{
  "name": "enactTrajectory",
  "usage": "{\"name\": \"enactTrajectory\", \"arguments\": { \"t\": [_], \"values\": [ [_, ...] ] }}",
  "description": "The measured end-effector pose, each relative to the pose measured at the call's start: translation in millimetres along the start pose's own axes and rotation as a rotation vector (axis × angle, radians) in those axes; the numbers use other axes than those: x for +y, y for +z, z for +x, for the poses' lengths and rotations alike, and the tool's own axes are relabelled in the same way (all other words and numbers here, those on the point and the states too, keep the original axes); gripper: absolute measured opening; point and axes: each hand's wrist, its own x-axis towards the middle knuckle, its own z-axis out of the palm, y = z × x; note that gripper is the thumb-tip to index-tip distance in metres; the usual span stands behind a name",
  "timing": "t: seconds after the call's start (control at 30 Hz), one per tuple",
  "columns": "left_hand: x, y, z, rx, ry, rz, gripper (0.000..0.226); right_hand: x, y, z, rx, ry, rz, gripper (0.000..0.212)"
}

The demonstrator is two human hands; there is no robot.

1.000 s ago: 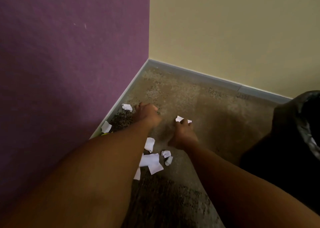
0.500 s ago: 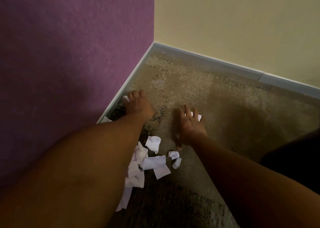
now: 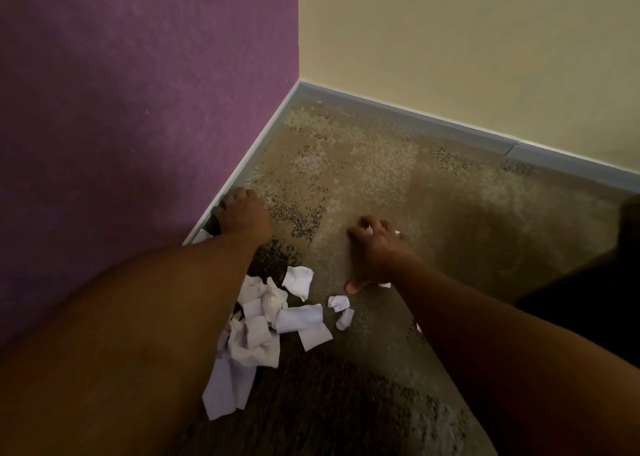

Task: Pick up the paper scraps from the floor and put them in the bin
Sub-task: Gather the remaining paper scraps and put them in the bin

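Note:
White paper scraps lie on the speckled brown carpet, most of them in a pile beside my left forearm. Two small scraps lie apart to its right. My left hand rests knuckles-up against the skirting of the purple wall, its fingers curled down; whatever is under it is hidden. One scrap peeks out by the skirting behind that wrist. My right hand is pressed on the carpet with its fingers bent over a paper scrap, and white shows between the fingers and under the palm.
The purple wall and the cream wall meet in a corner ahead, with grey skirting along both. A dark bulk, probably the bin with its black liner, fills the right edge.
My view has shifted left and down, so the bin has slid almost out of frame and more of the pile shows. My left hand moved onto the scrap at the skirting. My right hand flattened over its scrap.

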Motion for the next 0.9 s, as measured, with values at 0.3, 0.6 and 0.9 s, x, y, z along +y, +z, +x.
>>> {"name": "enactTrajectory", "arguments": {
  "t": [0.3, 0.6, 0.9],
  "values": [
    [-37.9, 22.4, -42.2, 0.107, 0.076, 0.085, 0.057, 14.4, 30.7, -40.3, 0.12, 0.091, 0.036, 0.092],
    [-76.0, 48.4, -102.2, 0.225, -0.042, 0.081, 0.045, 28.6, 87.8, -104.2, 0.367, 0.139, 0.253, 0.063],
    [-99.0, 72.1, -137.5, 0.291, -0.183, -0.385, 0.034, -0.8, 127.5, -128.0, 0.49, 0.261, 0.424, 0.1]
  ]
}}
